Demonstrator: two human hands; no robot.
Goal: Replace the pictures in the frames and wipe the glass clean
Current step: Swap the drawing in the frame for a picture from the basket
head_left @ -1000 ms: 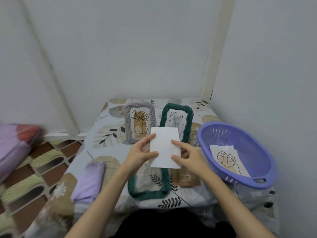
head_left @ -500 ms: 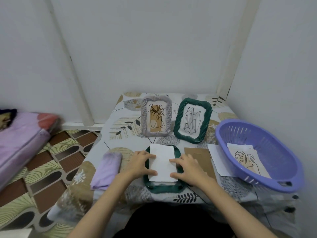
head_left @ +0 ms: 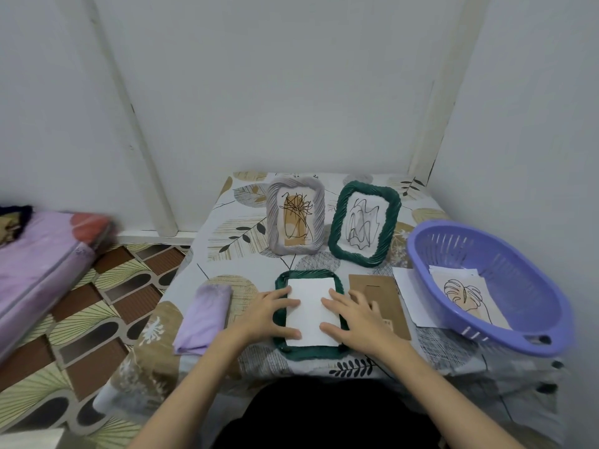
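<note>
Both hands pressing white sheet (head_left: 311, 311) into face-down green frame (head_left: 282, 343)
Left hand (head_left: 269, 314) on sheet's left edge, fingers spread flat; right hand (head_left: 353, 314) on its right edge, fingers flat; cardboard backing (head_left: 387, 294) just right of frame.

A pink mattress (head_left: 39, 267) (perhaps bedding) lies left on patterned flooring (head_left: 107, 306).

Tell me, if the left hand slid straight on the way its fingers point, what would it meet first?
The left hand points up and right across the white sheet, so it would probably meet the right hand first, though depth is uncertain.
</note>
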